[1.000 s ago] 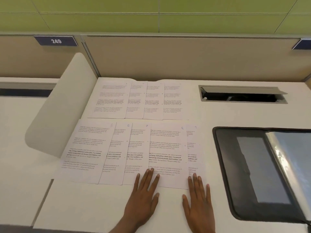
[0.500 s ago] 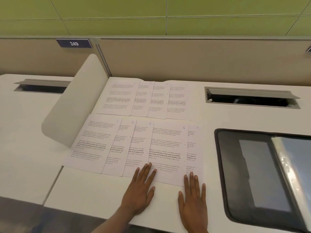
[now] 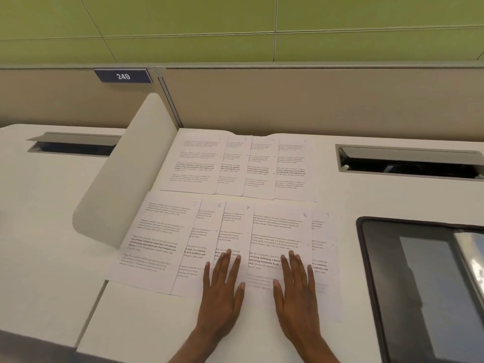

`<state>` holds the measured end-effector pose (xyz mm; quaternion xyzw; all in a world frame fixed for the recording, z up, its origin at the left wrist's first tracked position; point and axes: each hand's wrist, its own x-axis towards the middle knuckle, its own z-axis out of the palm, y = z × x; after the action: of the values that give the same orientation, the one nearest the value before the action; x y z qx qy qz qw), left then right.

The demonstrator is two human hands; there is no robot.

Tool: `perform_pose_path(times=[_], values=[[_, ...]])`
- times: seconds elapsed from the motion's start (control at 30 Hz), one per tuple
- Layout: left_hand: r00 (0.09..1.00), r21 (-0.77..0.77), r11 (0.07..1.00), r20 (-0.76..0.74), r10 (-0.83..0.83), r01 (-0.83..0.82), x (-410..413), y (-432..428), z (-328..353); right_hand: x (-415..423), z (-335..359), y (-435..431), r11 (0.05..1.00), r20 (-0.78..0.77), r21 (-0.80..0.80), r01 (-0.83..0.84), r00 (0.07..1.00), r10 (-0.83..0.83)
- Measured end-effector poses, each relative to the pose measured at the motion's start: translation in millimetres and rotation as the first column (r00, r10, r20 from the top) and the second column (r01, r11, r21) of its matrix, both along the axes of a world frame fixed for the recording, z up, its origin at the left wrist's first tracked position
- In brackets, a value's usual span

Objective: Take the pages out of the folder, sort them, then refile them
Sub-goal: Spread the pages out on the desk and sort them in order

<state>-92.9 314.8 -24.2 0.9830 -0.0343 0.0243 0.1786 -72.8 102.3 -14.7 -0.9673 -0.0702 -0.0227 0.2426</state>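
1. Cut off: the open black zip-edged folder (image 3: 387, 271) lies on the white tabletop (image 3: 146, 318), to the right of the pages and apart from them. The right and bottom frame edges cut it off, so only its left part shows.
2. Cut off: a clear glossy plastic sleeve (image 3: 471, 252) shows at the folder's right side. It cannot be told whether it holds a sheet.
3. Overlapped: the near row of five white printed pages (image 3: 157, 239) is fanned, with handwritten corner numbers 5 to 9. Pages 6, 7 and 9 show only strips. Page 8 (image 3: 280, 231) lies over the edges of page 7 (image 3: 235, 226) and page 9 (image 3: 320, 239).
4. Hard to read: the far row of four white printed pages (image 3: 199, 163) is also fanned, and lies against the beige partition. Its corner numbers are faint. The body text of both rows is too small to read.
5. Left hand (image 3: 222, 292): it rests palm down on the lower part of page 7. Its fingers (image 3: 225, 260) are straight, slightly spread, and grip nothing.
6. Right hand (image 3: 296, 292): it rests palm down on the lower part of page 8. Its fingers (image 3: 293, 263) are straight and grip nothing.
7. Both hands cover text beneath them. Both forearms run out of the bottom edge.
8. Containers: the grey flap-lidded cable slot (image 3: 408, 163) is set in the tabletop behind the folder. Its dark inside cannot be made out.
9. A white curved divider panel (image 3: 125, 179) stands to the left of the pages. The near row's left edge touches it.
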Motion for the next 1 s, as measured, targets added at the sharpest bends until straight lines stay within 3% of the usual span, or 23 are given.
perform_pose_path(times=[0.23,0.57,0.87,1.0], values=[[0.988,-0.100,0.986,0.072,0.139,-0.132,121.3,102.3,22.0,120.3,28.0,98.9,0.998,-0.049,0.064,-0.023,0.998,0.027],[0.973,-0.113,0.968,-0.089,0.215,-0.224,293.2,237.0,3.8,293.2,22.7,204.5,0.997,-0.131,-0.063,-0.035,0.991,0.027],[0.961,-0.063,0.965,-0.126,0.246,-0.255,324.1,257.5,-13.2,341.0,-9.0,235.5,0.945,-0.135,-0.326,-0.019,0.991,-0.027],[0.962,-0.030,0.967,-0.113,0.250,-0.254,324.2,256.3,-14.4,343.3,-9.9,246.3,0.941,-0.097,-0.339,-0.001,0.995,-0.033]])
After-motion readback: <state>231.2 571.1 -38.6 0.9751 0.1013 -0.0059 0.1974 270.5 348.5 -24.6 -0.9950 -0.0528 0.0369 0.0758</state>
